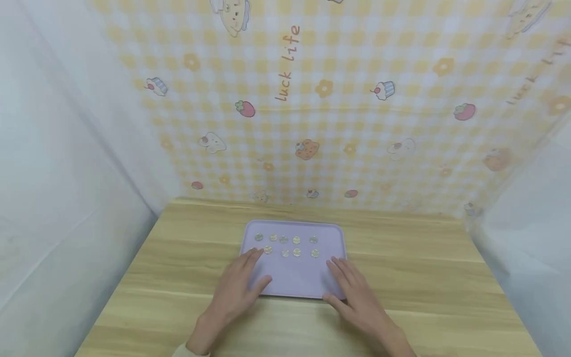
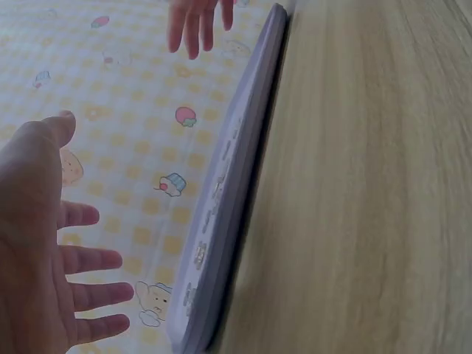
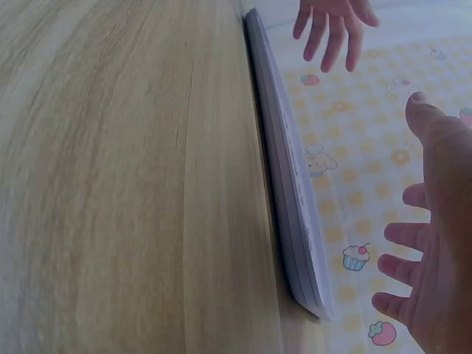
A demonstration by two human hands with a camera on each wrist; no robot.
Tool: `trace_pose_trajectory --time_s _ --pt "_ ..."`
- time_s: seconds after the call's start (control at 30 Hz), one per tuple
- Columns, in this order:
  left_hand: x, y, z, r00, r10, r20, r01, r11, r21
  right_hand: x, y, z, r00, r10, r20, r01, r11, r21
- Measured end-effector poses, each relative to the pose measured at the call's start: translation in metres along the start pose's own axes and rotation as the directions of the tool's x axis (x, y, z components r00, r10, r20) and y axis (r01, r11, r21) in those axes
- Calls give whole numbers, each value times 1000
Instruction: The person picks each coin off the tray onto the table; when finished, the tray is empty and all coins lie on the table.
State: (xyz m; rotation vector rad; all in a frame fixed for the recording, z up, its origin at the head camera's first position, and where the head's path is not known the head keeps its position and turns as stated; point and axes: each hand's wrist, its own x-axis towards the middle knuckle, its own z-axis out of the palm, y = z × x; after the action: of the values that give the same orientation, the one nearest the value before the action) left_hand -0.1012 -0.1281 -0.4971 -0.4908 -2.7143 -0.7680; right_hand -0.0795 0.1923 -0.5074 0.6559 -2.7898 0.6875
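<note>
A shallow lavender tray (image 1: pixel 294 280) lies on the wooden table. On it several small shiny coin-like discs (image 1: pixel 296 253) are set out in two rows, some golden and some greyer. My left hand (image 1: pixel 238 286) hovers over the tray's left side, fingers spread and thumb out; its fingertips hide part of the front row. Above the right front corner hangs my right hand (image 1: pixel 354 295), with its fingers loosely extended. In the wrist views, a gap shows between the left hand (image 2: pixel 44 251) and the tray, and likewise for the right hand (image 3: pixel 442 243). Both hands hold nothing.
Wood-grain tabletop (image 1: pixel 415 267) surrounds the tray on all sides. Behind it rises a yellow checked cloth (image 1: pixel 348 119) printed with cupcakes, strawberries and flowers. Pale sheeting (image 1: pixel 67 163) stands along the left, with more on the right.
</note>
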Motion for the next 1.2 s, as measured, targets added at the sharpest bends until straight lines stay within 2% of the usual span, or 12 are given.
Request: trace_pose_trajectory --time_s 0.07,0.13,0.2,0.3,0.4,0.5,0.57,0.7,0.8,0.97,1.13,1.2 --pt "1 -2 3 999 -31 -44 31 1000 -6 1 2 0 1000 21 -15 -21 999 28" --pt "3 -2 6 991 -77 -111 75 997 -21 1 4 1 999 25 -42 -24 999 40" --pt "6 -3 9 975 -133 -179 128 991 -42 2 7 3 996 18 -85 -13 999 49" --pt "8 -9 13 940 -232 -252 220 973 -74 3 12 9 987 -3 -160 13 998 66" --pt "11 -18 18 908 -312 -279 295 950 -102 5 15 15 970 -9 -244 33 995 94" --pt "14 -27 23 885 -368 -285 345 930 -130 7 15 19 955 29 -294 10 992 130" --pt "16 -32 26 873 -398 -281 374 917 -137 7 15 23 949 74 -305 -23 986 168" --pt "18 -39 34 860 -448 -246 428 894 -131 10 16 30 938 154 -310 -76 966 249" --pt "18 -44 38 856 -462 -232 440 887 -140 15 19 35 930 173 -325 -77 954 289" --pt "15 -52 47 875 -424 -234 394 904 -166 26 24 43 916 204 -346 -80 936 342" --pt "11 -55 50 892 -386 -235 352 920 -175 43 24 53 918 233 -320 -101 919 380" --pt "10 -56 48 890 -386 -241 355 920 -166 52 22 59 924 226 -309 -102 923 371"
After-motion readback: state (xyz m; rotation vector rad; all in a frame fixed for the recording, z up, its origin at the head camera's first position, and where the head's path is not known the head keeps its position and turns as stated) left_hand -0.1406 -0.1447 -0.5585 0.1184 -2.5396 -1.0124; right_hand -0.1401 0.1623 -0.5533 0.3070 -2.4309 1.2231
